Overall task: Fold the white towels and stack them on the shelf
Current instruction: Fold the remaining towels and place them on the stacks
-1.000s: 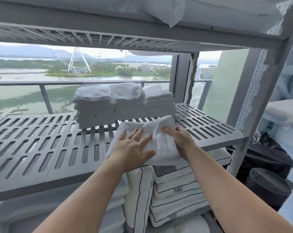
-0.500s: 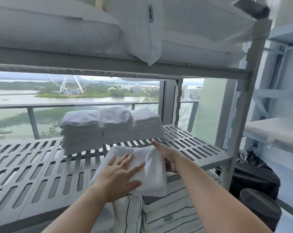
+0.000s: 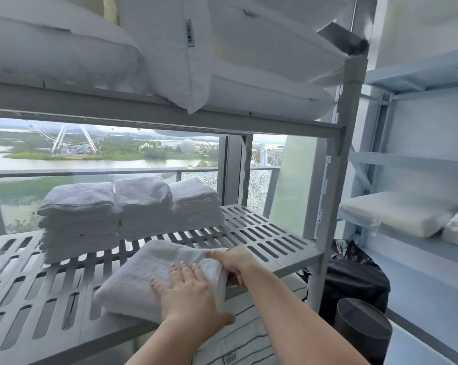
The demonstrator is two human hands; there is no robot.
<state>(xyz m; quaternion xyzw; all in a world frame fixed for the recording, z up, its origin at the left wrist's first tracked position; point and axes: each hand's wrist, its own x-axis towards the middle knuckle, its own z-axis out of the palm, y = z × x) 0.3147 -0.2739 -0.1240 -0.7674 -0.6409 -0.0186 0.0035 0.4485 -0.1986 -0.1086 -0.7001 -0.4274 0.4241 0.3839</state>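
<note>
Soft window daylight; warped edges

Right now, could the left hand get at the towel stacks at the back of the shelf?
Probably yes. The left hand presses flat on the folded towel at the front edge, and only bare slotted shelf lies between it and the towel stacks.

One view only: head cam, wide-angle, worn on my head. Faces fwd + slightly down, across slatted shelf [image 3: 262, 233] toward window [image 3: 104, 159] behind. Close in: shelf front edge low in frame, upper shelf [image 3: 170, 122] overhead, side rack [image 3: 420, 159] at rt edge. Lines bow near frame edges.
</note>
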